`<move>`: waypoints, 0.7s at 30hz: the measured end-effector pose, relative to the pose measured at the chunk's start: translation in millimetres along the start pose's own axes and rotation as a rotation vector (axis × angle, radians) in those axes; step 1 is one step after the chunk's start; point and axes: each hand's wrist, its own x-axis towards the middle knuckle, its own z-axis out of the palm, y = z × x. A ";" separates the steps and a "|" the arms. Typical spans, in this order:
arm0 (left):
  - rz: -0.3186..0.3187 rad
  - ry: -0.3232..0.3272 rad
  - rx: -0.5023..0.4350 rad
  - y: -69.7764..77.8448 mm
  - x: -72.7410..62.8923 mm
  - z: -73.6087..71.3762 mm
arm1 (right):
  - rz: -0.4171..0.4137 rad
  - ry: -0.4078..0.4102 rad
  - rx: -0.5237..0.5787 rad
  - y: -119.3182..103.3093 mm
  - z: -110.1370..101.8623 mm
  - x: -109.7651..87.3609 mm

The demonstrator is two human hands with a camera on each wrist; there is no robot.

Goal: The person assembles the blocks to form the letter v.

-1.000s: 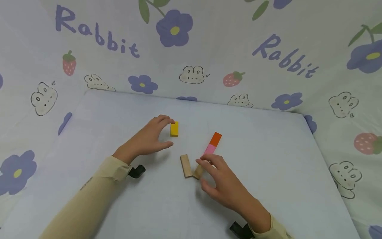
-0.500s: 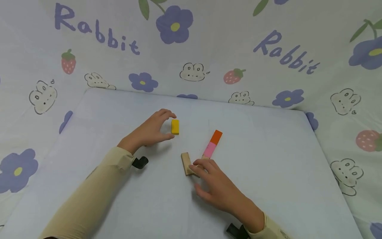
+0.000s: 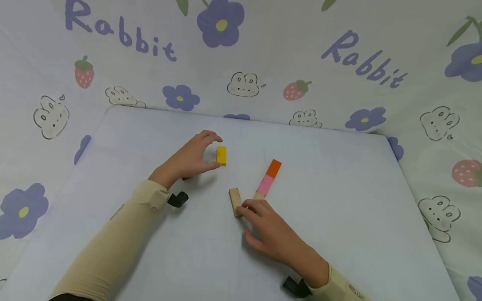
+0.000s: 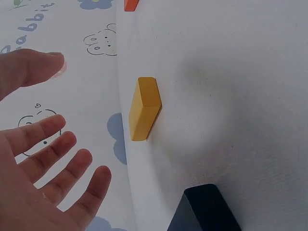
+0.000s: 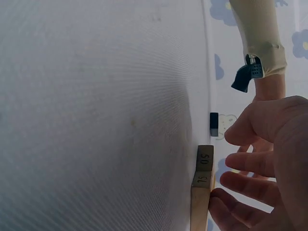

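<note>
My left hand hovers beside a yellow block, fingers past its far end and thumb tip at its near end. In the left wrist view, this hand has spread fingers, and the yellow block is outside its hold. My right hand is over the plain wooden pieces, fingers loosely bent, thumb apart. Its fingertips meet the near end of a plain wooden block. A second wooden block is mostly covered by that hand. In the right wrist view, two block ends show numbers beside the fingers.
A pink block and an orange block continue in a slanting line from the second wooden block. Something black stands on the white table below my left hand. A patterned cloth rises behind the table.
My left hand has moved right and away from me, its thumb now at the yellow block. My right hand has shifted left onto the wooden blocks. The head view has tilted slightly down.
</note>
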 end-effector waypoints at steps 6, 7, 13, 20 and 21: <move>0.000 -0.007 0.016 2.0 2.8 -0.4 | 0.014 -0.015 -0.012 0.7 2.4 -0.2; -0.003 -0.010 0.021 2.0 3.5 -0.1 | 0.022 -0.023 -0.020 0.8 3.2 -0.3; -0.021 -0.038 0.034 2.0 7.4 -3.5 | 0.046 -0.067 -0.082 -0.4 5.9 0.4; -0.055 -0.086 0.038 -7.9 14.6 -3.2 | 0.047 -0.073 -0.115 -3.5 5.2 1.4; -0.055 -0.093 0.044 -9.4 16.5 -2.8 | 0.047 -0.073 -0.118 -3.7 5.0 1.5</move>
